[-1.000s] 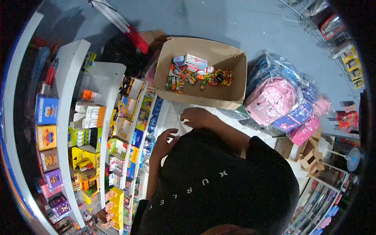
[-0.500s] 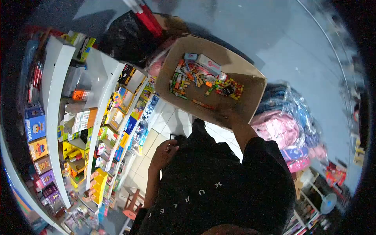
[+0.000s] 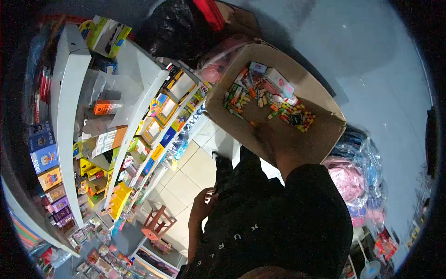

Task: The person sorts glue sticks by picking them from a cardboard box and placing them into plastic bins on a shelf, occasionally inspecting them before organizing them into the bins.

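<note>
A large open cardboard box (image 3: 325, 100) stands in front of me, holding many small colourful packets (image 3: 278, 111), a white box (image 3: 279, 83) and a small blue-grey box (image 3: 258, 68). My right hand (image 3: 267, 139) reaches down inside the box near its close wall; its fingers are dark against the cardboard, and what they hold, if anything, is hard to make out. My left hand (image 3: 204, 202) hangs beside my dark trousers with its fingers curled, and whether something small is in it cannot be seen.
White shelves (image 3: 69, 116) with boxed goods run along the left. A red-brown stool (image 3: 158, 223) stands on the tiles below. Plastic-wrapped pink and blue goods (image 3: 346, 181) lie right of the box. A black bag (image 3: 174, 32) is behind it.
The view has shifted, so the box appears further right and lower. My right hand has moved deeper into the box, toward its left part. My left hand still hangs at my side.
</note>
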Motion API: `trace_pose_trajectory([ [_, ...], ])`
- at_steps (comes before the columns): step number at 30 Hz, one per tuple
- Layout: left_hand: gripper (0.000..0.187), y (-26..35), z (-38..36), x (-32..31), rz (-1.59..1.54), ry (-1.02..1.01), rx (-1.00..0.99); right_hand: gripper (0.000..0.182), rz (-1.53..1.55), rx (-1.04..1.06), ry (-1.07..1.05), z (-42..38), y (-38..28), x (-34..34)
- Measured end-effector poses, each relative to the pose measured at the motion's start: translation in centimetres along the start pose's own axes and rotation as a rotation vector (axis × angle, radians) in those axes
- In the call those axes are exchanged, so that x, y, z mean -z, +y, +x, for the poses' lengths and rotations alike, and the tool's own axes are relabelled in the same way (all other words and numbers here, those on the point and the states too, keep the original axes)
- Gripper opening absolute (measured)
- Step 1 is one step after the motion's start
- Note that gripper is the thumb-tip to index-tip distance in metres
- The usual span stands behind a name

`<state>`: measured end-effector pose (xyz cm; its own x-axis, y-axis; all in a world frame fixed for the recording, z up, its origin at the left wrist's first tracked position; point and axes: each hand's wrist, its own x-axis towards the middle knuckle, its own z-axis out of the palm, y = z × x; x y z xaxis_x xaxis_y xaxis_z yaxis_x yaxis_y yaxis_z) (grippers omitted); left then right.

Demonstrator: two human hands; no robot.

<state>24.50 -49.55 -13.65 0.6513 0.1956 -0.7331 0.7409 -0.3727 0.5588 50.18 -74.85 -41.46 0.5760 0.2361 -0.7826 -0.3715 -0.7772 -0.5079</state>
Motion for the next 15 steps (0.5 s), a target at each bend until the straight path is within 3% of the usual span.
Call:
trace_pose_trajectory([
  [8, 0.034, -1.2, -2.7, -0.7, -0.059, 0.095, 0.109, 0.038, 0.29, -0.005, 0.228, 7.4, -10.6, 0.8],
  [13, 0.034, -3.0, -4.0, -1.3, -0.094, 0.105, 0.187, 0.04, 0.638, -0.155, 0.195, 11.0, -11.3, -0.3],
  [15, 0.034, -3.7, -3.9, -1.6, -0.135, 0.1, 0.2, 0.045, 0.407, -0.078, 0.125, 11.9, -9.6, -0.3],
])
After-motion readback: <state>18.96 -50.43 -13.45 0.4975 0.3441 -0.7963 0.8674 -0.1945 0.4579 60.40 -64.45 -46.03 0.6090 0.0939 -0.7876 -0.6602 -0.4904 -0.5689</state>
